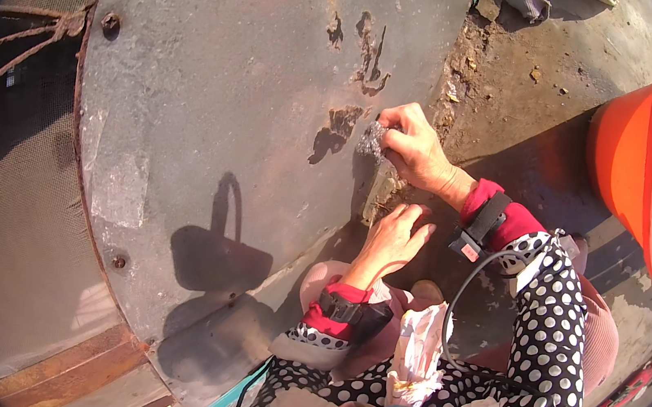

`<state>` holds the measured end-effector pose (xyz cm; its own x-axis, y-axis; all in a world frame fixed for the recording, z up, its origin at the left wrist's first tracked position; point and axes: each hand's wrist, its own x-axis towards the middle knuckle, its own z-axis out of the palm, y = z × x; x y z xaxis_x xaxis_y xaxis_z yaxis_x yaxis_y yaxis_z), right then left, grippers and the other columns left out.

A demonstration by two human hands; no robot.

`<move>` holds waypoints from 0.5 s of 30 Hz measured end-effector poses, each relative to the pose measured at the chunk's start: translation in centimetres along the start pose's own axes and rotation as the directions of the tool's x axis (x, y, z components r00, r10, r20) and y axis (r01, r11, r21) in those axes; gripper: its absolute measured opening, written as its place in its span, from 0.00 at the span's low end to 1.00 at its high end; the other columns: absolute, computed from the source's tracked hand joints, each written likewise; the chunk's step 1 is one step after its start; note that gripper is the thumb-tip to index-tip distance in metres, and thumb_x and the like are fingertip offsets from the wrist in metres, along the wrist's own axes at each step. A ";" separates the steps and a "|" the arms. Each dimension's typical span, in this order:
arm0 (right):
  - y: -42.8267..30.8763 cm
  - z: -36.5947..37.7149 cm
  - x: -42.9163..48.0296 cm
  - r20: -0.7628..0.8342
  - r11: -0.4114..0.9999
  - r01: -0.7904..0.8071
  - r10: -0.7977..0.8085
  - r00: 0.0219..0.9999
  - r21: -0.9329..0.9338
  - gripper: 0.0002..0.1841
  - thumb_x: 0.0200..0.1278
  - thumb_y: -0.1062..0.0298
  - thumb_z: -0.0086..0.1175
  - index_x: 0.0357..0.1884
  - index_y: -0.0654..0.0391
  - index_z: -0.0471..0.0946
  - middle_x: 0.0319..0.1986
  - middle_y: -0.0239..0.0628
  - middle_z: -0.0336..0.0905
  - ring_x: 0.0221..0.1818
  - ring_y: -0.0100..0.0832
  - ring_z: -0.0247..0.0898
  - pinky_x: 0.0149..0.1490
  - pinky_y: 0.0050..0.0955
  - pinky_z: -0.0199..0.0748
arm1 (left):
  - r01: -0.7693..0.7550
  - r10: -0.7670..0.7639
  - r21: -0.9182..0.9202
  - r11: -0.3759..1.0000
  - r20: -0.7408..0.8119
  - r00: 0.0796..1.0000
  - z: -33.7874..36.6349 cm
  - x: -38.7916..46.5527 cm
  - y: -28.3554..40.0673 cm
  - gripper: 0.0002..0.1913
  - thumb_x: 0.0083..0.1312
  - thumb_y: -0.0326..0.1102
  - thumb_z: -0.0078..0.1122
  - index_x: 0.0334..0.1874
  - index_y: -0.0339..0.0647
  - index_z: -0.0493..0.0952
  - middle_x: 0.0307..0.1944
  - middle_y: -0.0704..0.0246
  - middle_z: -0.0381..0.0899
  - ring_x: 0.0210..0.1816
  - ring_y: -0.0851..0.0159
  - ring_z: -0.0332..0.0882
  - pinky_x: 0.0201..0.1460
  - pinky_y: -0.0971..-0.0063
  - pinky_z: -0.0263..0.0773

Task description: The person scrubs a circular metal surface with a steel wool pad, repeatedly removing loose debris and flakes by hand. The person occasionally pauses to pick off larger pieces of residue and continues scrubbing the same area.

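Observation:
In my right hand is a crumpled silvery scouring pad, held near the edge of a grey sheet-metal panel. The panel has rusted, ragged holes just left of the pad. Below the right hand, my left hand hangs near the panel's lower right edge, its fingers loosely bent and apart, with nothing seen in it. Both wrists wear strapped devices over red cuffs.
An orange plastic bucket lies tilted at the right. Dirt and small debris line the panel's right edge. Wire mesh with a tied cord is at the left. A grey cloth lies at the top right.

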<state>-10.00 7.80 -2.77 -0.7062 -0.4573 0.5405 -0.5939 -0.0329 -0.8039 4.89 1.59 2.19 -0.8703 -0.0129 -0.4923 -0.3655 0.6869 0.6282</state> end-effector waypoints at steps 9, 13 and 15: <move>-7.2 -1.1 5.0 0.041 0.882 0.471 -0.470 0.882 -0.017 0.13 0.36 0.74 0.58 0.29 0.51 0.73 0.40 0.33 0.70 0.43 0.36 0.67 0.44 0.32 0.71 | -0.161 0.168 0.142 0.977 -0.036 0.985 0.4 -0.1 -0.4 0.17 0.64 0.41 0.55 0.49 0.37 0.73 0.40 0.54 0.78 0.43 0.47 0.77 0.43 0.58 0.73; -6.1 -2.7 3.4 0.235 0.933 0.358 -0.344 0.909 -0.022 0.11 0.38 0.72 0.58 0.28 0.52 0.73 0.38 0.34 0.71 0.37 0.39 0.67 0.39 0.34 0.71 | -0.065 0.065 -0.042 0.997 -0.014 0.998 -0.1 0.0 0.3 0.17 0.65 0.40 0.55 0.50 0.35 0.72 0.40 0.52 0.78 0.41 0.46 0.78 0.43 0.57 0.72; -5.5 -4.1 4.7 -0.002 0.976 0.185 -0.186 0.983 -0.113 0.14 0.36 0.79 0.60 0.29 0.53 0.74 0.39 0.37 0.70 0.38 0.41 0.67 0.39 0.35 0.71 | -0.095 0.085 -0.092 0.991 -0.107 0.991 -0.4 0.0 0.8 0.16 0.64 0.40 0.56 0.47 0.36 0.73 0.41 0.54 0.78 0.43 0.48 0.78 0.44 0.60 0.73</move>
<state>-11.64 9.51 5.23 -0.5844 -0.4410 0.6812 -0.7537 -0.0162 -0.6570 4.46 1.84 2.87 -0.9286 -0.0324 -0.3697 -0.3101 0.6152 0.7248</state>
